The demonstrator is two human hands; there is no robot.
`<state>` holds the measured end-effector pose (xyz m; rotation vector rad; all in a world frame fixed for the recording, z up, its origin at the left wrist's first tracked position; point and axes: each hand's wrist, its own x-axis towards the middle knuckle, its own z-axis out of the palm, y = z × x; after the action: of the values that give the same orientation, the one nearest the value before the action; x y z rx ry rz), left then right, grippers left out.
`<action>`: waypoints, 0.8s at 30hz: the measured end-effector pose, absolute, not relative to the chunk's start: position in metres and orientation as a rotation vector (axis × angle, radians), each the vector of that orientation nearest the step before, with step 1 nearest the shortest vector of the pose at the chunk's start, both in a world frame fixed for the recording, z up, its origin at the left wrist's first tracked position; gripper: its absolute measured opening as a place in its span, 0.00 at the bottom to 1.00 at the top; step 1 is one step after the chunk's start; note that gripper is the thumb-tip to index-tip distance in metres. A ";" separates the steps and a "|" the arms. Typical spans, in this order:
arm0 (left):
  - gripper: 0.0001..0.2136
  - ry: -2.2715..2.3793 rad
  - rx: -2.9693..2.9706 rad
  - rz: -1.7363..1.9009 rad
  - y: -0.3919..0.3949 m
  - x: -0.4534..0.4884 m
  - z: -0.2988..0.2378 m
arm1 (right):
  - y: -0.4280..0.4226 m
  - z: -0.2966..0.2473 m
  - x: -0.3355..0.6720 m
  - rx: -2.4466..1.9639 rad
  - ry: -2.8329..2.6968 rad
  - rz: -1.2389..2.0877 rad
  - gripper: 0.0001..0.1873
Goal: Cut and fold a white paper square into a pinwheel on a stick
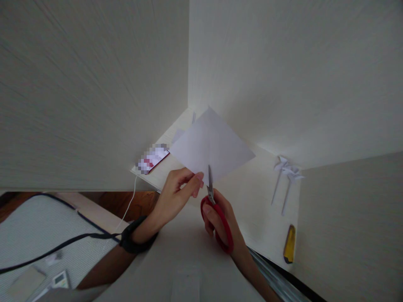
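L hand (178, 191) pinching paper (212, 142) | R hand (230, 214) gripping scissors (210, 193) | ptg away, sl. left; long axis ~fore-aft

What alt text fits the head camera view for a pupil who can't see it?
A person's left hand pinches a sheet of white paper near its closest corner, where red-handled scissors in the right hand overlap it. On the pale tabletop lie a phone at left, two paper pinwheels and a yellow tool at right.

Two hands (176, 195), one pair of scissors (211, 196) and one large paper sheet (210, 140) are present. Additional items: two paper pinwheels (292, 173), one phone (156, 160), one yellow cutter (289, 244).
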<state>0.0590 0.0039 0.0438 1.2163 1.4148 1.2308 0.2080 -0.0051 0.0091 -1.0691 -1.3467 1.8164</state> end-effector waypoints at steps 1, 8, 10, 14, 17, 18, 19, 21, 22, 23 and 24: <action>0.18 1.415 1.216 1.230 0.004 0.059 0.044 | -0.005 0.009 0.208 -1.068 -1.324 1.840 0.14; 0.19 1.455 1.228 1.221 0.006 0.060 0.047 | -0.007 0.011 0.207 -0.963 -1.196 2.007 0.23; 0.19 1.460 1.247 1.203 0.006 0.060 0.048 | -0.007 0.009 0.207 -0.911 -1.213 1.997 0.24; 0.18 1.472 1.295 1.144 0.005 0.060 0.049 | -0.009 0.003 0.206 -0.820 -1.265 1.938 0.26; 0.18 1.462 1.322 1.127 0.005 0.061 0.049 | -0.011 -0.001 0.206 -0.819 -1.295 1.919 0.27; 0.18 1.459 1.325 1.122 0.006 0.061 0.050 | -0.012 -0.001 0.206 -0.821 -1.295 1.923 0.27; 0.18 1.459 1.324 1.116 0.006 0.061 0.050 | -0.012 -0.001 0.205 -0.819 -1.291 1.930 0.27; 0.18 1.452 1.325 1.105 0.006 0.061 0.050 | -0.012 0.001 0.205 -0.809 -1.272 1.948 0.27; 0.18 1.450 1.325 1.104 0.007 0.061 0.050 | -0.012 0.002 0.204 -0.796 -1.258 1.960 0.28; 0.18 1.450 1.328 1.105 0.007 0.061 0.050 | -0.012 0.003 0.204 -0.784 -1.240 1.968 0.27; 0.18 1.451 1.335 1.104 0.006 0.061 0.050 | -0.012 0.005 0.203 -0.773 -1.223 1.975 0.27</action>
<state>0.0612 0.0064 0.0499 1.3346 1.4511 1.1036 0.2030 -0.0117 0.0047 -0.7729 -1.2228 1.9746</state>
